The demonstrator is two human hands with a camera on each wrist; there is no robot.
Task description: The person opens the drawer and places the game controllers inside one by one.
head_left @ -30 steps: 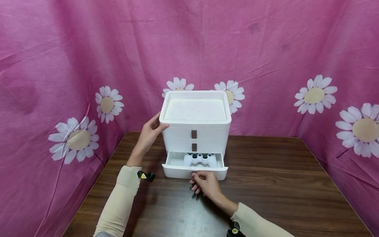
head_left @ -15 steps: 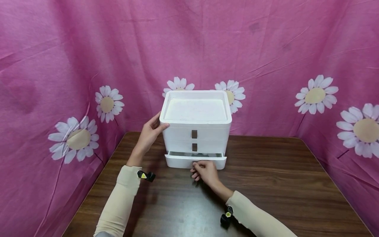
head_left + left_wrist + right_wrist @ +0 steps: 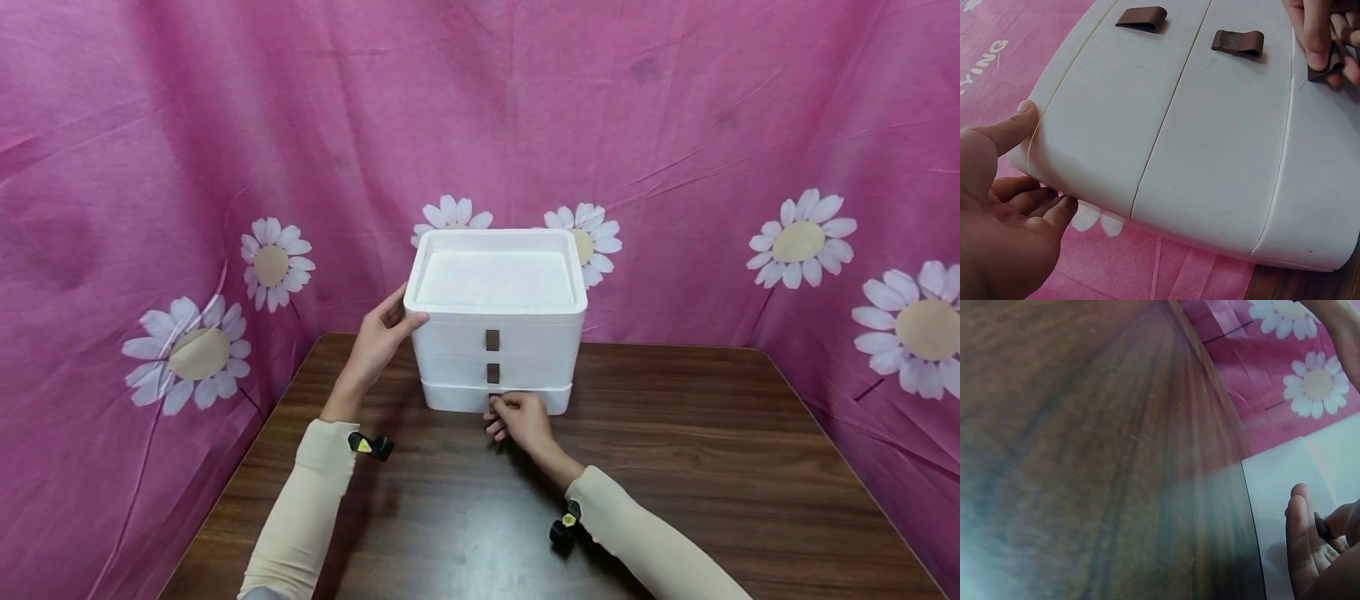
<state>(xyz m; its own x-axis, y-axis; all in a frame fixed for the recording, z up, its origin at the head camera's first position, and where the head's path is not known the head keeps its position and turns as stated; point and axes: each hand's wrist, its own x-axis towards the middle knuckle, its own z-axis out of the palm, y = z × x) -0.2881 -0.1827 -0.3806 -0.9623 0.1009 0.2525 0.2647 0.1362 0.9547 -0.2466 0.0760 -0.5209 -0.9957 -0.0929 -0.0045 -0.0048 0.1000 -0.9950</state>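
A white three-drawer storage box (image 3: 450, 337) stands on the table, with a shallow tray-like top. Its bottom drawer (image 3: 453, 400) sits nearly flush with the drawers above. My right hand (image 3: 522, 423) pinches the bottom drawer's brown pull tab (image 3: 1334, 65) between thumb and fingers. At the box's upper left corner, my left hand (image 3: 375, 340) holds on, thumb on the front and the other fingers along the side. Brown loop tabs (image 3: 1239, 42) mark the upper two drawers. Whatever lies inside the bottom drawer is hidden now.
The dark wooden table (image 3: 712, 467) spreads to both sides and in front of the box. A pink curtain (image 3: 480, 117) printed with white daisies surrounds it at the back and sides. Small black cameras (image 3: 371, 446) are strapped at both wrists.
The bottom drawer has slid inward, away from me, with my right hand following on its tab. The white game controller seen in it earlier is now covered. My left hand has stayed put.
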